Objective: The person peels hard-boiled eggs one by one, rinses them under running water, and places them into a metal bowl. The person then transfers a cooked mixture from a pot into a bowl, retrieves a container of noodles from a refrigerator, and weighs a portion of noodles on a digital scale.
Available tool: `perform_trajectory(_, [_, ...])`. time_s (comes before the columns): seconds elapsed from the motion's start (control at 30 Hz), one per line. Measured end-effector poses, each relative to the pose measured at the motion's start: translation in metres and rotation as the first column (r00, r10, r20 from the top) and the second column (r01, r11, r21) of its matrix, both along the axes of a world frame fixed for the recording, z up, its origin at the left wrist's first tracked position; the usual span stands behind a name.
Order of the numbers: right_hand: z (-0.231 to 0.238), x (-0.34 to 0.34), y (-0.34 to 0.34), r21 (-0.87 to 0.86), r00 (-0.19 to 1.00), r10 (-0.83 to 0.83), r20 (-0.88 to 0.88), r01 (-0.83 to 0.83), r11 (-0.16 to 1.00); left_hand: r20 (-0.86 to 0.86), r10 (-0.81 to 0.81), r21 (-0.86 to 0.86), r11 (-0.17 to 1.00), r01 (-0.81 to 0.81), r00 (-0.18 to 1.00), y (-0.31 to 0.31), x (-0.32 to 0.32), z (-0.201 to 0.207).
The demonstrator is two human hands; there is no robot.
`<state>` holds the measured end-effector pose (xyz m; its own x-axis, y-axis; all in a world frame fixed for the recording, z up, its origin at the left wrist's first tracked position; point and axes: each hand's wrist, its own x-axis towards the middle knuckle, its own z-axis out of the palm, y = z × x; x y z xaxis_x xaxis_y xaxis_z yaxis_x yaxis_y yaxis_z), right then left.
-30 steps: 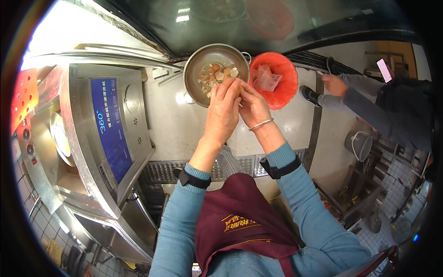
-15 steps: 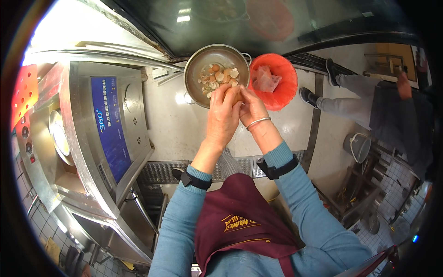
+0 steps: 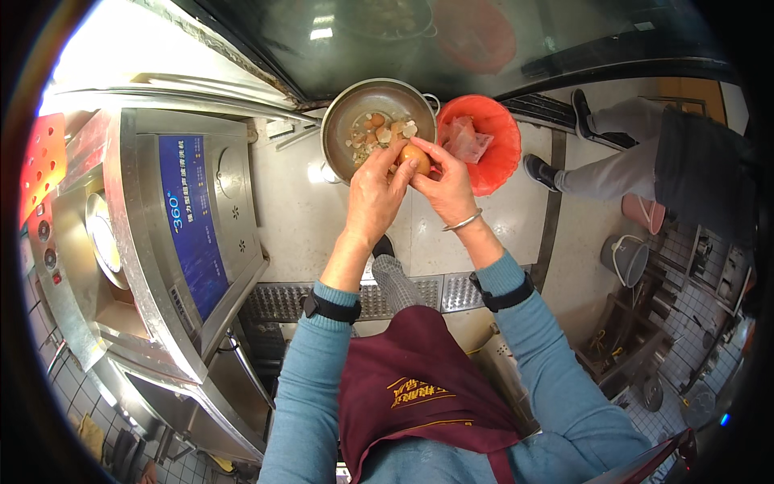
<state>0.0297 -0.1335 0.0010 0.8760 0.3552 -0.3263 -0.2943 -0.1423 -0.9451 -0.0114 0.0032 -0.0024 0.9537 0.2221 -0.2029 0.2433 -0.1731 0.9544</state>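
Observation:
Between my two hands, over the near right rim of a metal pot, is a brown egg. The fingers and thumb of my left hand close on its left side. My right hand, with a bangle at the wrist, grips it from the right. Fingers cover much of the egg, so I cannot tell how much of its shell is off. Inside the two-handled pot lie broken eggshells, brown and whitish. Close against the pot's right side stands a red plastic bucket with a clear plastic bag in it.
A stainless steel machine with a blue panel fills the left side. Behind the pot rises a dark glassy panel. A co-worker's legs are at the right, near a grey pail. A metal floor grate crosses below my hands.
My hands have drawn slightly nearer and apart, so the egg between them shows more. My shoe has come into view below them. The co-worker at the right has shifted, uncovering a pinkish bucket.

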Motion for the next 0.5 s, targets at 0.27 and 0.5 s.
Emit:
perform_trajectory(0.27, [-0.006,0.004,-0.011,0.057,0.998,0.041,-0.045,-0.039,0.998,0.079,-0.05,0.116,0.992,0.041,0.996,0.001,-0.003,-0.004])
perform_trajectory(0.5, [0.005,0.012,-0.016,0.001,0.991,0.121,-0.059,-0.121,0.993,0.159,-0.128,0.263,0.961,0.083,0.979,0.006,-0.002,-0.001])
